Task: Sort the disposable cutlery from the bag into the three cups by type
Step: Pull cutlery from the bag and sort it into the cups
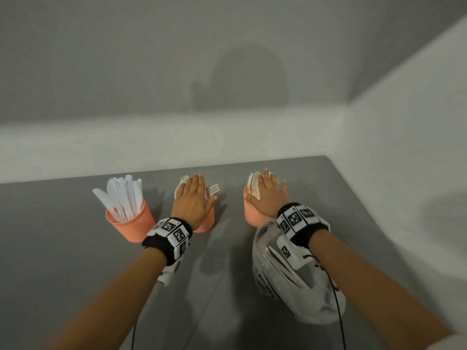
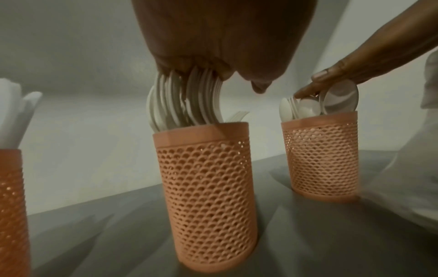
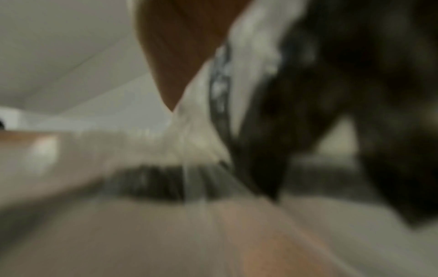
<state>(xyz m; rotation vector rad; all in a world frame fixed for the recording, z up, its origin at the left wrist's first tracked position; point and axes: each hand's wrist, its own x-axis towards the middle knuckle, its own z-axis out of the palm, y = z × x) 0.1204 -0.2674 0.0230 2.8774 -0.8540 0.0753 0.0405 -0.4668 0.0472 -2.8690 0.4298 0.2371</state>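
Both hands (image 1: 193, 198) apparently flat atop cutlery (image 2: 187, 101)

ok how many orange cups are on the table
3, in a row on the grey table: the knife cup far left, the fork cup under the left hand, the spoon cup under the right hand.

Left hand (image 1: 192, 198) at centre of head view, palm down, fingers straight and together, thumb out to right. Right hand (image 1: 268, 195) right of centre, palm down, fingers straight and spread slightly, thumb out to left. Both forearms bare, rising from lower corners of frame toward middle. Black wristbands with white marker blocks on both wrists. Right wrist view too blurred to read.
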